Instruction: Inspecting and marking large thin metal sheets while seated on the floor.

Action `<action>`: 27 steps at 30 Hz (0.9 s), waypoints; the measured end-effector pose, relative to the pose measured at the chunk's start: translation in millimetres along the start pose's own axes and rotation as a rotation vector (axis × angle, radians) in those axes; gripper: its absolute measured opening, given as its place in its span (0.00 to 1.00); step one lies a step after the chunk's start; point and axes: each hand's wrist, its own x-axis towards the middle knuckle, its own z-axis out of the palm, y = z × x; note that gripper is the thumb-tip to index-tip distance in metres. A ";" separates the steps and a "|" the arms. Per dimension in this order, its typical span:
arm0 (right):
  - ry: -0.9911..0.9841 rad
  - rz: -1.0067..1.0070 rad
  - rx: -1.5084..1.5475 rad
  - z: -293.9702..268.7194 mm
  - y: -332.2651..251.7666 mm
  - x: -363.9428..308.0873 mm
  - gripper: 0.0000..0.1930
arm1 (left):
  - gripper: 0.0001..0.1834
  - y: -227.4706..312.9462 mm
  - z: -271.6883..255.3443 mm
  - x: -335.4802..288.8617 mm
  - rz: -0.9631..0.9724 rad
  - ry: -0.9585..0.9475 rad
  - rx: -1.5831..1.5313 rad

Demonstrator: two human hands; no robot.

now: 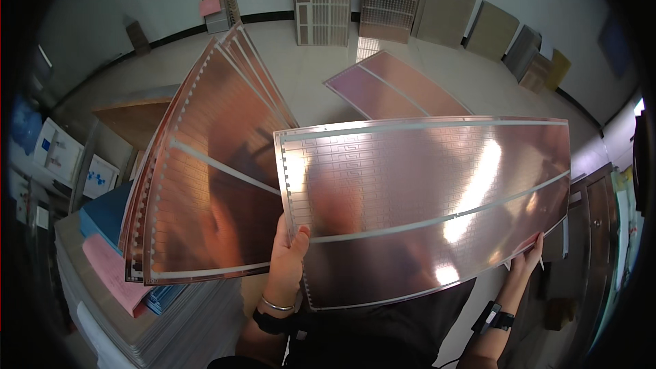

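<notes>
A large shiny copper-coloured circuit panel (pixel 383 198), with pale strips and rows of fine etched lines, is held up tilted in front of me. My left hand (pixel 290 249) is closed on its left edge, thumb on the front face. At the lower right edge my right hand (pixel 527 254) grips the same panel; most of its fingers are hidden behind it. To the left leans a fanned stack of similar copper panels (pixel 198 219), partly covered by the held one. Behind, another copper panel (pixel 393 85) lies flat, its near part hidden.
Several panels and boards, including a slotted one (pixel 389 0) and a plain brown one (pixel 445 7), lean along the far wall. At left, a pile of sheets (pixel 164 331) bears a pink paper (pixel 113 270) and blue folders (pixel 106 212). A dark wooden cabinet (pixel 594 225) stands at right.
</notes>
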 end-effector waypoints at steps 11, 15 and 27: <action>-0.047 -0.003 0.026 -10.6 -6.4 -6.6 0.15 | 0.24 -1.3 8.4 0.7 0.041 -0.006 -0.047; 0.047 -0.041 0.070 -0.7 -4.0 -21.2 0.17 | 0.22 -2.1 5.9 -0.6 0.030 -0.014 -0.032; 0.264 -0.178 0.065 9.6 -15.0 -34.2 0.20 | 0.22 -20.0 4.3 6.9 -0.095 -0.258 -0.481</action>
